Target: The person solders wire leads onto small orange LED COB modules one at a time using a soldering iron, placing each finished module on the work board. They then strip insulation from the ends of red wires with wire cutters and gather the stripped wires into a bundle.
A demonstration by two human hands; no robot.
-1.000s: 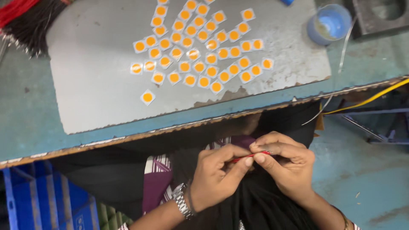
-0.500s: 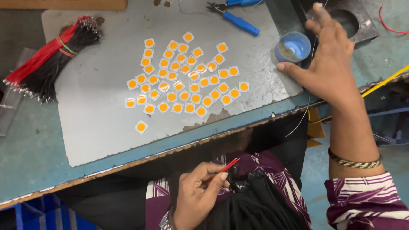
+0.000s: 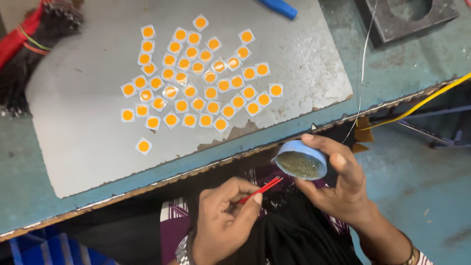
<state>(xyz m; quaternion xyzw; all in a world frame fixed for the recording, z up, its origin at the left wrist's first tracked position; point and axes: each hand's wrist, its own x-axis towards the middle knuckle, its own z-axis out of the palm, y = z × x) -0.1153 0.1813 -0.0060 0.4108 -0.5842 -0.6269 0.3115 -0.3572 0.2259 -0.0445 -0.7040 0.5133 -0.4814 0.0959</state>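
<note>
From the head camera, both hands sit below the desk's [image 3: 29, 196] front edge, over dark cloth on the lap. The right hand [image 3: 343, 189] grips a small blue tub [image 3: 300, 159], tilted so its open mouth faces the camera; a greenish-brown paste fills it. Thumb and fingers wrap its rim and wall. The left hand [image 3: 223, 221] pinches thin red wires [image 3: 260, 190] between thumb and forefinger, their tips pointing up toward the tub and stopping just beside its lower rim; whether they touch it cannot be told.

On the desk lies a grey sheet [image 3: 88, 147] carrying many small white squares with orange discs [image 3: 196, 73], clustered in loose rows, one set apart near the sheet's front. A bundle of red and black wires [image 3: 24, 54] lies at the far left. A blue tool handle [image 3: 279, 7] and a dark metal block [image 3: 407, 19] sit at the top. A yellow cable [image 3: 422, 100] runs off the desk's right edge.
</note>
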